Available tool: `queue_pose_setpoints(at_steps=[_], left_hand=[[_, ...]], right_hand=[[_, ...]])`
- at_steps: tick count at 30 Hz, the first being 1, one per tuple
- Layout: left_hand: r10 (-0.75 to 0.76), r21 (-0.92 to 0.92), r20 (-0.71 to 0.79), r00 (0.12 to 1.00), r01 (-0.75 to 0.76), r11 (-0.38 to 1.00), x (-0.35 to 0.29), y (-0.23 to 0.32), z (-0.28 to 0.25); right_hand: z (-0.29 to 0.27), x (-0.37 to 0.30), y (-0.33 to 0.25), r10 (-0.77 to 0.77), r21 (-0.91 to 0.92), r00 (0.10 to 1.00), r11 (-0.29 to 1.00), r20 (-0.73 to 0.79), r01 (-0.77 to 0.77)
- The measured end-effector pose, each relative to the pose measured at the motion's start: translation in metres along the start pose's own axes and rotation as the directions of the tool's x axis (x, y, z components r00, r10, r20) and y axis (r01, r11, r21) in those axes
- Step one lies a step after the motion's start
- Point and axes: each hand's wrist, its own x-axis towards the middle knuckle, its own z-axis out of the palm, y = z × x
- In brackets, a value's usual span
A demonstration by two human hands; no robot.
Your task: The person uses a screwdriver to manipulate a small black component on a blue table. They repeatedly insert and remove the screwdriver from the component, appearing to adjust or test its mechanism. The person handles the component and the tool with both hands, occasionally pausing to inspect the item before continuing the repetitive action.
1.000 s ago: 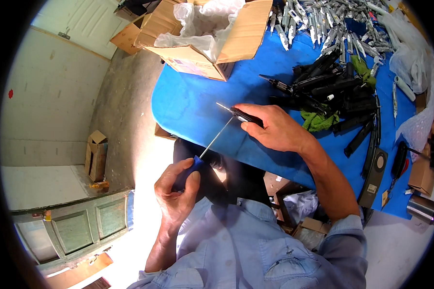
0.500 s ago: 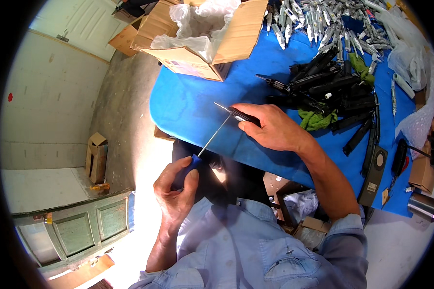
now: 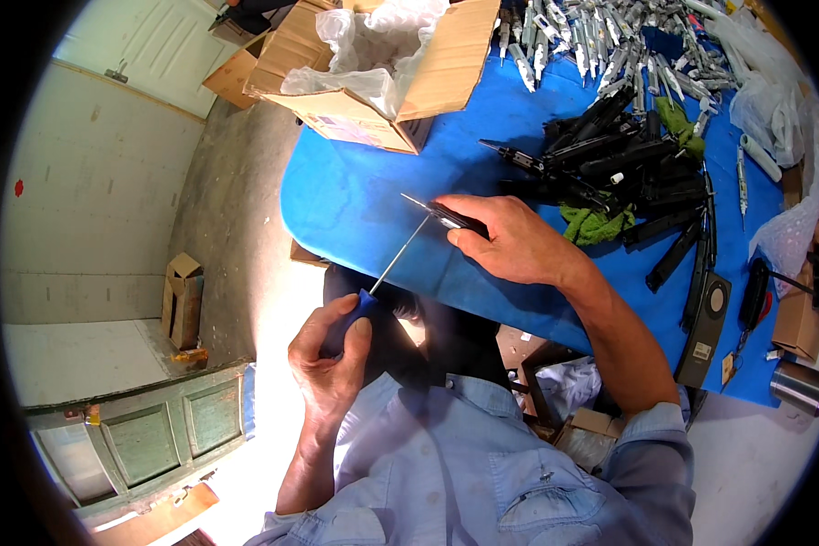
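My left hand (image 3: pixel 329 359) is closed around the blue handle of a screwdriver (image 3: pixel 400 255), whose long thin shaft slants up and to the right. In my right hand (image 3: pixel 510 238) is a slim black hand tool (image 3: pixel 451 217) with a narrow pointed metal end. The screwdriver's tip meets this tool near the base of its metal end; exactly what it touches is too small to tell. My right fingers hide much of the tool. Both hands are over the near edge of the blue-covered table (image 3: pixel 355 205).
Behind my right hand lie a heap of black tools (image 3: pixel 601 155) and green cloths (image 3: pixel 596 225). Many silver tools (image 3: pixel 591 45) spread farther back. An open cardboard box (image 3: pixel 373 118) with plastic lining stands at the table's far left; a grey-brown device (image 3: pixel 703 332) and metal cylinder (image 3: pixel 799 387) sit right.
Both hands keep their grips and the screwdriver tip stays at the black tool. The whole view shifts very slightly; nothing else visibly moves.
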Motion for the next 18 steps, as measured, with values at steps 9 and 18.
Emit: queue_pose_setpoints(at_steps=[9,18], left_hand=[[0.027,0.062,-0.002,1.0,-0.027,0.998,0.001,-0.003,0.0],[0.217,0.051,0.057,0.975,-0.22,0.974,0.002,-0.018,0.001]], right_hand=[[0.0,0.0,-0.001,-0.006,-0.003,1.0,1.0,-0.011,0.006],[-0.001,0.0,-0.003,0.026,0.034,1.0,0.999,0.003,-0.026]])
